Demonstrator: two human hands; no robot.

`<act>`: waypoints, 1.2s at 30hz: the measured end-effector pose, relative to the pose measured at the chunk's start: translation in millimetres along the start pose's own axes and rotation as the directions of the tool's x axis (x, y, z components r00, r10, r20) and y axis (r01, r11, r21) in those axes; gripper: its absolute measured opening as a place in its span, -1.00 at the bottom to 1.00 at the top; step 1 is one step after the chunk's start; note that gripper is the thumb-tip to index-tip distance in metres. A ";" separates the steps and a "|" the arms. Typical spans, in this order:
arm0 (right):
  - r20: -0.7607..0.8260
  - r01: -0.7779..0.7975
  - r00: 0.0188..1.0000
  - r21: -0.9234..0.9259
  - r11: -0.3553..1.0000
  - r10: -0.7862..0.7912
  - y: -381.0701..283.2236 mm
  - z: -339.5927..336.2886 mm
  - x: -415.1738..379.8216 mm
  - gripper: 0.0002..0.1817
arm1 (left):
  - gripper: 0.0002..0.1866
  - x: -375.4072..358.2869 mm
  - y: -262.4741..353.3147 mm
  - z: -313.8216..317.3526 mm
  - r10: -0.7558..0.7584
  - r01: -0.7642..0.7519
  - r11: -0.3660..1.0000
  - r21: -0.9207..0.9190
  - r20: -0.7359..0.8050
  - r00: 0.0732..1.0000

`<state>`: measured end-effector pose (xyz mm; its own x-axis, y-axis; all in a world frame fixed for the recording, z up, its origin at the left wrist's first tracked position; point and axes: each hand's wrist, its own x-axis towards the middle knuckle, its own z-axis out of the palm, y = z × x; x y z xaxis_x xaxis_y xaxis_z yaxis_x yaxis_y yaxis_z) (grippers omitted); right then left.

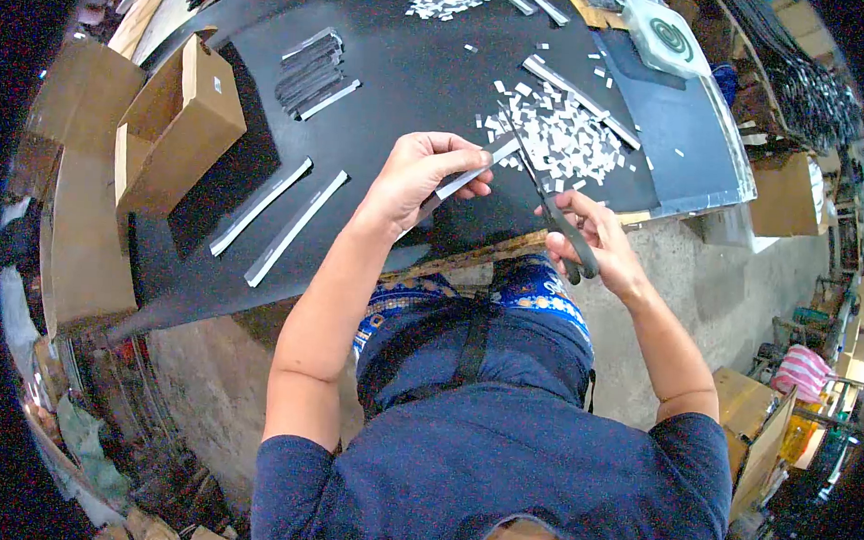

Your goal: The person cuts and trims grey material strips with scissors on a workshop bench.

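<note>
Pinched between the thumb and fingers of my left hand [433, 175] is a narrow white-and-grey strip [477, 173], its far end pointing up and to the right. My right hand [597, 240] grips a pair of dark-handled scissors [558, 220]. The scissor blades reach up to the strip's far end and overlap it in this view. Just beyond the blades lies a spread pile of small white cut pieces [572, 137] on the black table top [401, 78]. Along the right of that pile rests a longer strip bundle [590, 106].
Two strips [296, 229] lie left of my left forearm, with a stack of dark strips [311, 73] farther back. An open cardboard box [204, 119] stands at the left. At the back are another pile of white pieces [448, 0] and a clear plastic container [665, 38].
</note>
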<state>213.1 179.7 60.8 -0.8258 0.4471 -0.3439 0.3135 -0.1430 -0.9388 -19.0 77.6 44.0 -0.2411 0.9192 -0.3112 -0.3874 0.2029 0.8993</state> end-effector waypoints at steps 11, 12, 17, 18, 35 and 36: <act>-0.029 0.017 0.999 0.006 1.000 -0.017 -6.2 5.3 5.8 -0.50 | -0.82 -1.6 -0.2 6.6 -0.005 0.005 1.000 0.010 0.021 1.000; -0.035 0.019 0.999 0.006 1.000 -0.018 -5.3 5.3 6.4 -0.51 | -0.82 -1.5 -0.2 6.5 -0.002 0.002 1.000 0.012 0.025 1.000; -0.043 0.036 0.998 -0.047 0.998 -0.038 -0.2 1.9 8.7 -0.52 | -0.82 -0.5 0.0 5.7 -0.016 0.015 0.999 0.030 0.023 1.000; -0.046 0.028 0.998 -0.096 0.995 -0.032 0.9 0.6 9.2 -0.53 | -0.82 -0.5 0.2 5.8 -0.018 0.018 0.999 0.032 0.021 1.000; -0.054 0.007 0.999 0.011 1.000 -0.007 -0.4 0.7 4.8 -0.56 | -0.84 3.3 -2.0 5.5 -0.029 0.029 1.000 0.000 0.048 0.998; -0.065 0.012 0.998 0.027 1.000 -0.010 -0.4 1.2 4.5 -0.57 | -0.84 3.8 -2.3 5.3 -0.031 0.031 1.000 -0.002 0.050 0.998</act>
<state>208.7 180.7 59.6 -0.7965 0.5052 -0.3322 0.2908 -0.1617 -0.9430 -14.3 82.4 42.3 -0.1837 0.9283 -0.3233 -0.3969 0.2309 0.8884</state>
